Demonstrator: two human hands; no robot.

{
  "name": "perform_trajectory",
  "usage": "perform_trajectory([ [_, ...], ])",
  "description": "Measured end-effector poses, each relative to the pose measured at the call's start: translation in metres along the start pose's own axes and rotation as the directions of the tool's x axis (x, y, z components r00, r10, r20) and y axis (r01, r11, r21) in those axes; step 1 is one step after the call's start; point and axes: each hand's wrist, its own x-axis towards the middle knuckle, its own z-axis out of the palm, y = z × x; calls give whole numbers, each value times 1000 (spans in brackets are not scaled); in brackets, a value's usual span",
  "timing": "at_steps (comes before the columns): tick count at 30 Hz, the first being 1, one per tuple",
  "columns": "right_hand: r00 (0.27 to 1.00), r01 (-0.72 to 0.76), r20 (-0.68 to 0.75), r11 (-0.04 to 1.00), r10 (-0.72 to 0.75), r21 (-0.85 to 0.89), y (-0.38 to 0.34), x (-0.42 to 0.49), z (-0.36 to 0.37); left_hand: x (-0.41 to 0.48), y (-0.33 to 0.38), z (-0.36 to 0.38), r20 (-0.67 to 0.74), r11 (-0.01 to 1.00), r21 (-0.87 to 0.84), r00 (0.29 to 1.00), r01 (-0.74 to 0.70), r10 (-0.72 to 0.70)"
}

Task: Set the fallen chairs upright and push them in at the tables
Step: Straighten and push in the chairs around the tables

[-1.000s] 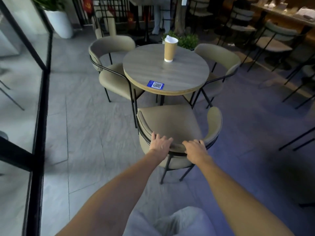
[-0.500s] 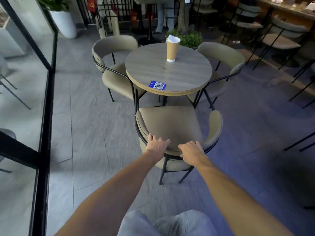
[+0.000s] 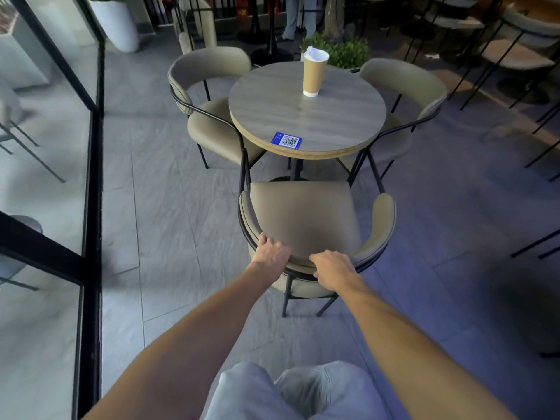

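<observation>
1. We still have both hands on the curved backrest of the near chair (image 3: 303, 216). Compared with a second ago, they sit slightly further toward the left end of its rim.
2. Our left hand (image 3: 271, 253) has its fingers curled over the top of the backrest and clamped on it, tips pointing toward the seat. Our right hand (image 3: 333, 268) grips the same rim with knuckles up and fingers wrapped over. The two hands are near each other but not touching.
3. The near chair stands upright on its legs on the grey tiled floor (image 3: 151, 207), its seat front facing the round table (image 3: 306, 116). The gap between seat and table edge looks much as it did before, and the seat is not yet under the top.
4. A paper cup (image 3: 315, 74) with white paper sticking out of it stands on the far half of the table. A blue QR sticker (image 3: 286, 140) lies at the near edge.
5. The left chair (image 3: 209, 101) and the right chair (image 3: 403, 95) flank the table, their seats partly beneath the tabletop.
6. Their black front legs come down just beside the near chair's front corners, narrowing the way in. The table's pedestal foot shows just beyond the seat.
7. A glass wall (image 3: 93, 147) with a black frame runs along our left, with a white planter (image 3: 116, 22) at its far end. A green plant (image 3: 342, 51) sits behind the table. Our light trousers (image 3: 303, 389) fill the bottom edge.
</observation>
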Motion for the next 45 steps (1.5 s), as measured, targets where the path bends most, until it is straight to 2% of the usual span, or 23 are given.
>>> perform_trajectory([
  [7,999,34,10,999,-34,-15,-7,-3,-1,-6,-8,-1,15,999,15,999,-28,28],
  [24,997,74,43,996,-71,-58,-20,-3,-7,-16,-15,-3,21,997,-78,1000,-15,16],
  [29,997,51,56,999,-51,0,-18,-3,-7,-17,-16,-1,-9,995,-92,1000,-22,21],
  [34,995,-26,101,987,10,160,6,-7,-4,-17,-17,-1,-16,993,-116,999,-33,31],
  [39,997,-40,66,991,32,124,21,-12,5,-16,-17,3,-24,994,-99,999,-40,38],
  [45,995,-15,99,998,9,63,17,-12,0,-16,-17,3,-1,994,-106,999,-35,35],
])
